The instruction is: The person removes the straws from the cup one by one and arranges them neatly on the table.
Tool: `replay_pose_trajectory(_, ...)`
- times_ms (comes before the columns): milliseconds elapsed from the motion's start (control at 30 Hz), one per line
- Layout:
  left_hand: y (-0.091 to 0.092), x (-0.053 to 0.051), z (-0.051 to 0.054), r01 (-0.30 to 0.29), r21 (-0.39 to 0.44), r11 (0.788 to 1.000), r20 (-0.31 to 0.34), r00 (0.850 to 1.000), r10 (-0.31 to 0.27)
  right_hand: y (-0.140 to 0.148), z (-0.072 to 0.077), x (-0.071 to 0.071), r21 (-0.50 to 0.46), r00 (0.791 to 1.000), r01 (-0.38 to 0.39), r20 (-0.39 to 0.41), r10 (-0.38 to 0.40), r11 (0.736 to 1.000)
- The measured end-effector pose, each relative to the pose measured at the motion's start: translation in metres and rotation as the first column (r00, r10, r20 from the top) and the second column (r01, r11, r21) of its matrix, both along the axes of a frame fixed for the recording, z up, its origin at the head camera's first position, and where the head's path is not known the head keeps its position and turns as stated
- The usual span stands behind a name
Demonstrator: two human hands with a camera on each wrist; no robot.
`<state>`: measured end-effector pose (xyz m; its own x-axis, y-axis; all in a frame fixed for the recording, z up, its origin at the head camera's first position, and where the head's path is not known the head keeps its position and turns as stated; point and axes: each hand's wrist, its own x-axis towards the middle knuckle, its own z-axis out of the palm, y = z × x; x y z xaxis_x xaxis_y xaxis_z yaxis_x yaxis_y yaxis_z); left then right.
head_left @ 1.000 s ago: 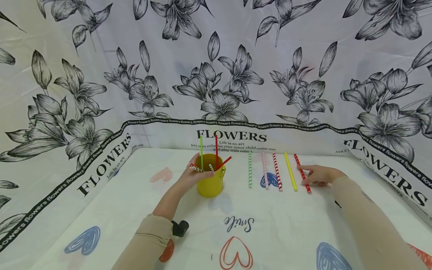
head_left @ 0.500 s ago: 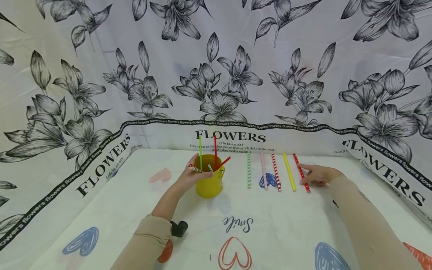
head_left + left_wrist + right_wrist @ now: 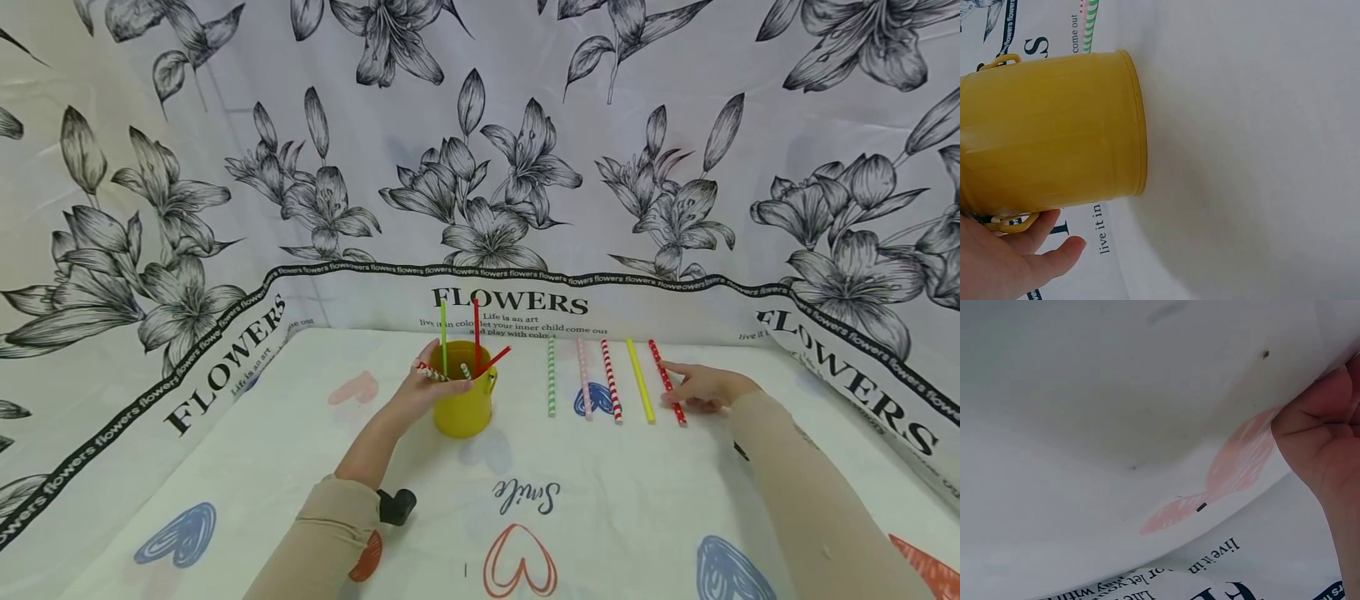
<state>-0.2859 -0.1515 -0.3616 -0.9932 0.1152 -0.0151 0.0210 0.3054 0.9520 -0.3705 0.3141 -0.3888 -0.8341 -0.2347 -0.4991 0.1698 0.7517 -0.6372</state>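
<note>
A yellow bucket (image 3: 462,410) stands upright with several straws in it, among them a green straw (image 3: 444,333) and a red straw (image 3: 477,329). My left hand (image 3: 411,404) grips its left side, thumb along the rim; a red-and-white straw (image 3: 429,370) lies by the thumb. The left wrist view shows the bucket (image 3: 1054,131) and the hand (image 3: 1016,262) beside its lower handle mount. At the right, my right hand (image 3: 708,387) touches a red dotted straw (image 3: 664,375) with extended fingers. In the right wrist view the hand (image 3: 1329,431) hides the straw.
Left of the dotted straw lie a yellow straw (image 3: 641,382), a red striped straw (image 3: 611,382), a pink straw (image 3: 584,379) and a green striped straw (image 3: 551,379), roughly side by side. Flower-printed cloth (image 3: 525,50) rises behind the table.
The head view has shifted slightly. Both hands keep nearly the same places, the left at the bucket and the right at the dotted straw.
</note>
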Motion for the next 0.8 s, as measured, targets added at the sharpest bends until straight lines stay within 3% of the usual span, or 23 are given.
replay_pose_trajectory(300,0.000,0.003,0.001,0.016,0.010,1.000,-0.025,1.000,-0.015,0.006,0.000,0.004,-0.052,0.999,-0.011,-0.041,0.009,0.999)
replay_pose_trajectory(500,-0.001,0.001,0.000,0.037,-0.003,0.999,-0.053,0.998,-0.037,0.008,0.006,0.016,-0.071,0.996,-0.029,-0.090,0.022,0.997)
replay_pose_trajectory(667,-0.004,-0.003,-0.003,0.070,-0.059,0.996,-0.126,0.989,-0.077,0.010,0.015,0.030,-0.065,0.990,-0.042,-0.135,0.032,0.997)
replay_pose_trajectory(800,-0.006,-0.006,-0.007,0.071,-0.128,0.989,-0.192,0.977,-0.095,0.008,0.024,0.040,-0.059,0.976,-0.062,-0.214,0.048,0.996)
